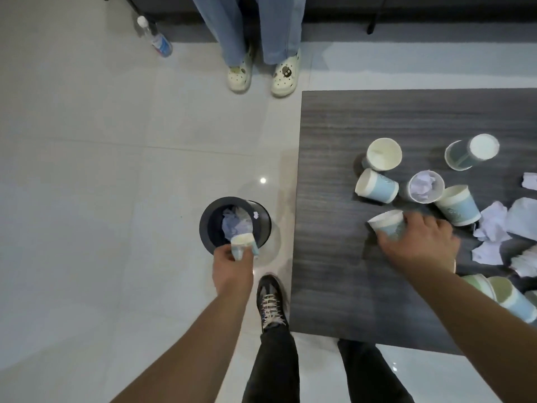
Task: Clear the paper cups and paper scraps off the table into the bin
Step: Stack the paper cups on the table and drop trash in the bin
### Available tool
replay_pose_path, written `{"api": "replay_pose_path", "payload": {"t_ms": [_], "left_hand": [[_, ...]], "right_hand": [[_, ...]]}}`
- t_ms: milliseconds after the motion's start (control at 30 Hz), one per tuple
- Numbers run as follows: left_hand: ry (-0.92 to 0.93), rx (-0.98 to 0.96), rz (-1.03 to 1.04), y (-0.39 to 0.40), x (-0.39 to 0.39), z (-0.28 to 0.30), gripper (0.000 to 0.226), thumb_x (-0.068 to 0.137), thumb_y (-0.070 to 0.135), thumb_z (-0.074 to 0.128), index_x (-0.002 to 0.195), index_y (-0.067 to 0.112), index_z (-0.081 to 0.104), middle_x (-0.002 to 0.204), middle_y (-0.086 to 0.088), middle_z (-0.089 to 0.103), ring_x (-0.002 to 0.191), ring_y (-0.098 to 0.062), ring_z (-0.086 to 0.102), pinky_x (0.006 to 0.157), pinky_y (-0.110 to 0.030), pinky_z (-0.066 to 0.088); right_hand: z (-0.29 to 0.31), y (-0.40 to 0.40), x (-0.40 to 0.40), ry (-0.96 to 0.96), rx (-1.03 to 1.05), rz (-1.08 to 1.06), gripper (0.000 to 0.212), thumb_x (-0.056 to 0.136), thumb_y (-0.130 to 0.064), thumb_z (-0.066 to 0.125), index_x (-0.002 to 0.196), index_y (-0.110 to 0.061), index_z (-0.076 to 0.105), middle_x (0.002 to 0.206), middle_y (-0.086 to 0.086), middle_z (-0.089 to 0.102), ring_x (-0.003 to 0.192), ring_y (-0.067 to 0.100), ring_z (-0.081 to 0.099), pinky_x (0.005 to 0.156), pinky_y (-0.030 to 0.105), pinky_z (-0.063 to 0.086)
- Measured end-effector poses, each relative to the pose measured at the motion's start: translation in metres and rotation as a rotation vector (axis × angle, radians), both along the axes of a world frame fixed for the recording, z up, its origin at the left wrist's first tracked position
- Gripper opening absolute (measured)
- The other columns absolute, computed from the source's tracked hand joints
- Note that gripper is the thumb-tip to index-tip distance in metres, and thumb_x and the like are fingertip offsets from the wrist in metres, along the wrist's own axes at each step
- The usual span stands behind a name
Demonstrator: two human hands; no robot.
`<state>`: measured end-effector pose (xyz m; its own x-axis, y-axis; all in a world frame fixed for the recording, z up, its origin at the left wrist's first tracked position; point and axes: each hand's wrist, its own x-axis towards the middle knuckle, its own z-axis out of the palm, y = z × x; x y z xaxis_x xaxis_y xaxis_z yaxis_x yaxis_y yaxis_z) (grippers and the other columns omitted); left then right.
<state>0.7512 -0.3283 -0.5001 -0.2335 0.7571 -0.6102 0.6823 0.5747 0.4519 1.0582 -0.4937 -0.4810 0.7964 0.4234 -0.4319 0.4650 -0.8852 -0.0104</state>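
Observation:
A black round bin (209,210) stands on the floor left of the dark wooden table (334,170); crumpled paper lies inside it. My left hand (231,267) holds a pale blue paper cup (242,244) over the bin's near rim. On the table, my right hand (418,242) grips a tipped paper cup (386,223) lying on its side. Several more paper cups (376,186) stand or lie behind it, one stuffed with paper (425,186). Crumpled paper scraps (492,228) are scattered at the table's right.
Another person's legs and pale clogs (284,75) stand on the floor beyond the table's corner. A plastic water bottle (155,37) stands on the floor at the far left. My own shoe (270,303) is between bin and table. More cups (505,298) lie near the right edge.

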Motion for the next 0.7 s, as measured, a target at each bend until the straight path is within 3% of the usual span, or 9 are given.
{"api": "replay_pose_path", "payload": {"t_ms": [67,133,200,267,300,400,467,600,700], "left_hand": [[0.044,-0.031,-0.050,0.027,-0.014,-0.012,0.039,0.097,0.035,0.076,0.131,0.023,0.060,0.120,-0.003,0.074,0.106,-0.028,0.072,0.071,-0.029,0.049],[0.074,-0.129,-0.095,0.049,-0.020,-0.023,0.068,0.101,0.040,0.072,0.159,0.018,0.044,0.152,-0.012,0.060,0.133,-0.037,0.063,0.099,-0.042,0.055],[0.146,-0.178,-0.126,0.059,-0.017,-0.020,0.071,0.105,0.045,0.064,0.165,0.020,0.037,0.160,-0.015,0.051,0.138,-0.042,0.058,0.109,-0.050,0.052],[0.120,-0.130,-0.207,0.055,-0.004,-0.005,0.050,0.107,0.048,0.055,0.148,0.021,0.057,0.143,-0.012,0.064,0.122,-0.038,0.066,0.103,-0.050,0.056],[0.017,-0.120,-0.258,0.047,0.005,0.005,0.042,0.107,0.051,0.053,0.135,0.022,0.066,0.130,-0.007,0.071,0.113,-0.032,0.070,0.097,-0.047,0.058],[-0.393,-0.397,-0.282,0.015,0.039,0.041,0.045,0.098,0.070,0.059,0.115,0.032,0.074,0.113,0.005,0.080,0.102,-0.019,0.078,0.083,-0.040,0.064],[-0.578,-0.577,-0.252,0.001,0.057,0.056,0.054,0.087,0.077,0.068,0.121,0.036,0.075,0.114,0.008,0.082,0.104,-0.015,0.081,0.086,-0.040,0.067],[-0.643,-0.578,-0.088,-0.002,0.072,0.058,0.037,0.097,0.044,0.078,0.127,0.024,0.074,0.118,-0.007,0.082,0.108,-0.025,0.080,0.091,-0.045,0.067],[-0.633,-0.566,-0.018,-0.003,0.069,0.048,0.032,0.101,0.036,0.075,0.127,0.017,0.074,0.117,-0.013,0.081,0.109,-0.032,0.079,0.087,-0.044,0.066]], "right_hand": [[0.001,0.001,-0.005,-0.017,0.035,0.000,0.065,0.083,-0.060,0.072,0.124,-0.011,0.062,0.126,0.021,0.067,0.124,0.045,0.052,0.102,0.054,0.040],[0.002,0.000,-0.014,-0.042,0.101,-0.003,0.062,0.081,-0.052,0.079,0.121,-0.008,0.064,0.119,0.024,0.069,0.116,0.048,0.056,0.098,0.056,0.043],[0.006,0.000,-0.028,0.001,0.252,-0.008,0.062,0.080,-0.042,0.084,0.126,-0.005,0.065,0.116,0.024,0.069,0.109,0.048,0.060,0.095,0.056,0.048],[0.015,0.006,-0.048,0.232,0.377,-0.052,0.063,0.083,-0.046,0.082,0.133,-0.014,0.063,0.119,0.014,0.068,0.110,0.036,0.063,0.097,0.050,0.052],[0.020,0.011,-0.058,0.365,0.426,-0.077,0.059,0.083,-0.052,0.079,0.132,-0.022,0.064,0.118,0.005,0.069,0.107,0.025,0.066,0.095,0.046,0.055],[0.029,0.027,-0.091,0.610,0.544,-0.066,0.053,0.079,-0.063,0.074,0.125,-0.038,0.065,0.110,-0.015,0.068,0.095,0.002,0.069,0.084,0.029,0.059],[0.030,0.035,-0.111,0.628,0.572,-0.018,0.063,0.080,-0.064,0.074,0.136,-0.039,0.060,0.117,-0.020,0.061,0.106,-0.002,0.063,0.089,0.019,0.053],[0.031,0.044,-0.117,0.681,0.564,0.071,0.077,0.085,-0.060,0.072,0.153,-0.035,0.049,0.130,-0.014,0.056,0.120,-0.006,0.055,0.093,0.004,0.043],[0.036,0.048,-0.102,0.621,0.500,0.201,0.076,0.088,-0.066,0.064,0.155,-0.036,0.045,0.137,-0.016,0.055,0.125,-0.001,0.053,0.107,0.020,0.044]]}}
